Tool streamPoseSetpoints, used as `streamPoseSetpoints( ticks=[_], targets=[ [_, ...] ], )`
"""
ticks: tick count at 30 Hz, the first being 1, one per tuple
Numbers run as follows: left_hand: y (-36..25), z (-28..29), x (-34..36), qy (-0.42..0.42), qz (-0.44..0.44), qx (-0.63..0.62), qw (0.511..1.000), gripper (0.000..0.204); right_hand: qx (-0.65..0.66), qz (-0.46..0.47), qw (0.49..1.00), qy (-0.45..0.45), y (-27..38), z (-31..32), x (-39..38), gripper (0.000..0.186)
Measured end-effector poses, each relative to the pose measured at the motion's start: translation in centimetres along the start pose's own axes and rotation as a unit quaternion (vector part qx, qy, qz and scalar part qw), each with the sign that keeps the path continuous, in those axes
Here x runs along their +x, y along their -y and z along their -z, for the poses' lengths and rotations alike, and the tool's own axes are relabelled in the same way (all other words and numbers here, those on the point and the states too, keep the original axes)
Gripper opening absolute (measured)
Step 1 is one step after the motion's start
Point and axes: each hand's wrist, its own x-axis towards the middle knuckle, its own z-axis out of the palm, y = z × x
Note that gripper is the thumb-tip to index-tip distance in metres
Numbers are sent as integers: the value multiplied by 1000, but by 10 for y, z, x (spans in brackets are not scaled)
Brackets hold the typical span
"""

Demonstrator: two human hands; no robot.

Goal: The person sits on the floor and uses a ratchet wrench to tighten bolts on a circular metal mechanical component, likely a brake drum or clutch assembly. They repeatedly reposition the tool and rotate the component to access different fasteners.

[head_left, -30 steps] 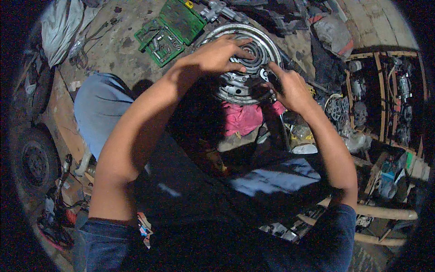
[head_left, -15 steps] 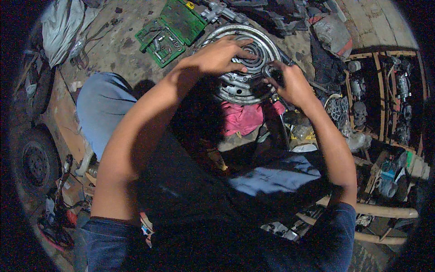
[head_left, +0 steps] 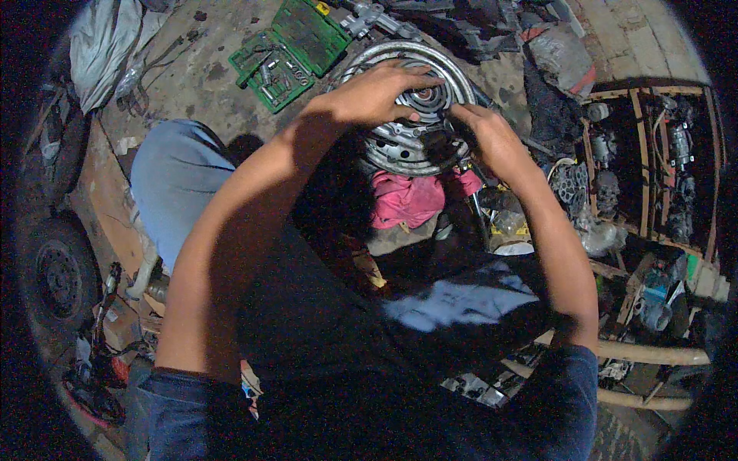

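A silvery steel wheel rim lies on the floor in front of me. On it sits a round, ringed metal pulley with a brownish centre. My left hand grips the pulley's left side, thumb near and fingers across the far side. At its right edge is my right hand, fingers bent and closed. What they hold is dark and mostly hidden. Just below the wheel rim lies a pink cloth.
A green socket case lies open, far left of the wheel rim, with sockets inside. Metal parts lie beyond it. On the right stands a wooden rack of parts. A tyre is at far left.
My right hand has shifted slightly, its fingers now against the pulley's right edge; the dark round thing seen in it earlier is now mostly hidden. My left fingers have drawn in slightly, baring the pulley's centre.
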Motion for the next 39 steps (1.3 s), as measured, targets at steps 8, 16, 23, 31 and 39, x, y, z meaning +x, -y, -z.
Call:
streamPoseSetpoints(
  ticks=[8, 16, 23, 31, 39],
  targets=[
    [1, 1, 0, -4, -5, -10, 1000, 73, -89, -3, 993, 80, -16, 12, 0, 45],
    [5, -2, 1, 5, 0, -14, 1000, 71, 89, -131, 986, -47, 2, -8, -4, 51],
    [6, -5, 2, -7, -11, -2, 1000, 71, 105, -211, 967, -101, 17, -14, -3, 54],
    [6, -4, 2, -8, -11, -1, 1000, 70, 17, 21, 996, -85, -9, -14, -9, 71],
    [3, -3, 0, -4, -1, -8, 1000, 70, 125, -151, 975, -101, 11, -15, -3, 51]
  ],
)
